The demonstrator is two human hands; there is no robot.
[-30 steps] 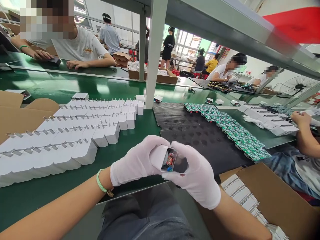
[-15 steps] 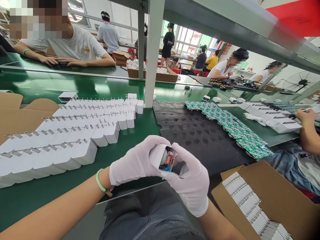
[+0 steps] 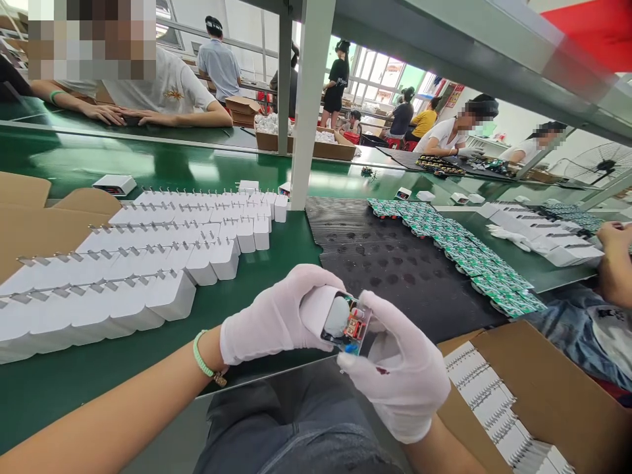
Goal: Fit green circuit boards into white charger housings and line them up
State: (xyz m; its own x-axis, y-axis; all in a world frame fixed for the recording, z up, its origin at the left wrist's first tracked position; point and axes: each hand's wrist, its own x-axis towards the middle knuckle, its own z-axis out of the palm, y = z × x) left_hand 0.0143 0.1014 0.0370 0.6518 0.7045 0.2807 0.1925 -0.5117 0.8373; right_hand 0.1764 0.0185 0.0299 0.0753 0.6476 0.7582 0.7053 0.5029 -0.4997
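While between left hand (image 3: 269,319) and right hand (image 3: 395,372), smooth plastic charger (image 3: 320,309)

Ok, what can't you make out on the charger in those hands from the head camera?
- Back of the white charger case: hidden by the left hand.
- Lower edge of the circuit board: hidden by the right hand.
- Board components: too small and blurred to identify.
- Markings on the green boards: too small.

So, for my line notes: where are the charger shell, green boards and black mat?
Charger shell (image 3: 318,313): head view, its white side.
Green boards (image 3: 459,247): head view, middle of the row.
Black mat (image 3: 375,276): head view, bare surface.
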